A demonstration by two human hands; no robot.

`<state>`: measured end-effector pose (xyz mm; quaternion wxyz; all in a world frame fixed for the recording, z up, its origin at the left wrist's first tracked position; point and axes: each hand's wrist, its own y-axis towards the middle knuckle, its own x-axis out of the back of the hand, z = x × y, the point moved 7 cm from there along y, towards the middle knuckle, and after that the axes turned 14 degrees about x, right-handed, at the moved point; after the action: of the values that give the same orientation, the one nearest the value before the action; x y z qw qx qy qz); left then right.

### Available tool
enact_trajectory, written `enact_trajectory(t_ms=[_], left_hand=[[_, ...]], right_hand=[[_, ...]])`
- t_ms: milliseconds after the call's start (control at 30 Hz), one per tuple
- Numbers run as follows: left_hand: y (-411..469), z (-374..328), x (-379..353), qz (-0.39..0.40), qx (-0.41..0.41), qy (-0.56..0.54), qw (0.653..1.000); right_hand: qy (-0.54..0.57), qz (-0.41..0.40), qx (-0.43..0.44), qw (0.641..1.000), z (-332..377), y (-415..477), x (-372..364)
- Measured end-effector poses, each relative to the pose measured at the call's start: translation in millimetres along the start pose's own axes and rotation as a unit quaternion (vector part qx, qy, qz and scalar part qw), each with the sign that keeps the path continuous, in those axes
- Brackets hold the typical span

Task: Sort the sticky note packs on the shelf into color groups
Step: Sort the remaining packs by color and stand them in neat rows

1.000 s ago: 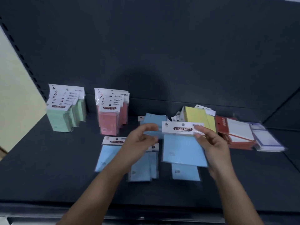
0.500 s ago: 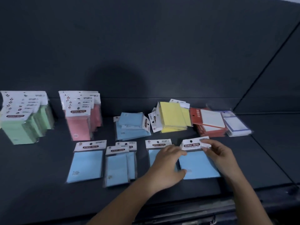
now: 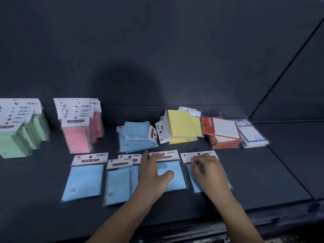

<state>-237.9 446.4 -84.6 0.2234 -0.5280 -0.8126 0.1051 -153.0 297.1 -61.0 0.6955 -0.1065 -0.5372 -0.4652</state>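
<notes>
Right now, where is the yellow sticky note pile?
In the head view, the yellow pile lies at the back of the shelf, right of centre, between the blue pile and the red-orange stack.

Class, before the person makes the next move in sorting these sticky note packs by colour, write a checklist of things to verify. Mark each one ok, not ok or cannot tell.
1. Left hand free to move: it lies flat on a blue pack and grips nothing: ok.
2. Right hand grip on the rightmost blue pack: the fingers are blurred: cannot tell.
3. Front row holds only blue packs: ok.
4. All blue packs in one group: the front row lies apart from the blue pile behind it: not ok.
5. Green stack and pink stack kept separate: ok.
</notes>
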Motion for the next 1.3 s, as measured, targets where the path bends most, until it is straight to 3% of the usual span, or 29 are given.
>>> enact_trajectory(t_ms=[133, 267, 333, 467, 600, 767, 933, 1033, 1200, 1300], left_hand=[[-4.6, 6.6, 2.5, 0.014, 0.091, -0.218, 0.972], [1.1, 13.2, 12.8, -0.046, 0.14, -0.4, 0.905], [2.5, 10.3, 6.0, -0.029, 0.14, -0.426, 0.893], [0.6, 7.7, 3.5, -0.026, 0.127, -0.37, 0.92], [-5.3, 12.6, 58.7, -0.123, 0.025, -0.342, 0.931], [-12.9, 33.4, 158.9, -0.247, -0.043, -0.269, 0.93], [-11.2, 50.8, 213.6, -0.292, -0.061, -0.097, 0.949], [0.4, 61.4, 210.7, -0.278, -0.02, -0.002, 0.96], [0.1, 67.0, 198.3, -0.299, -0.007, 0.079, 0.951], [-3.9, 59.1, 199.7, -0.346, 0.022, 0.146, 0.927]], right_hand=[[-0.013, 0.083, 0.081, 0.993, 32.2, 2.7, -27.9], [0.057, 0.072, 0.011, 0.996, 29.6, 4.2, -34.4], [0.118, 0.076, -0.013, 0.99, 31.4, 5.3, -38.3], [0.266, 0.075, -0.04, 0.96, 46.6, 7.5, -46.5], [0.359, 0.027, -0.043, 0.932, 69.6, 23.0, -43.7], [0.434, 0.122, 0.022, 0.893, 148.8, 46.5, -82.3], [0.365, 0.163, 0.073, 0.914, 200.8, 53.3, -118.3], [0.26, 0.161, 0.129, 0.943, 211.5, 50.5, -128.7], [0.112, 0.143, 0.204, 0.962, 217.7, 47.6, -130.4], [0.15, 0.106, 0.202, 0.962, 212.4, 49.3, -113.3]])
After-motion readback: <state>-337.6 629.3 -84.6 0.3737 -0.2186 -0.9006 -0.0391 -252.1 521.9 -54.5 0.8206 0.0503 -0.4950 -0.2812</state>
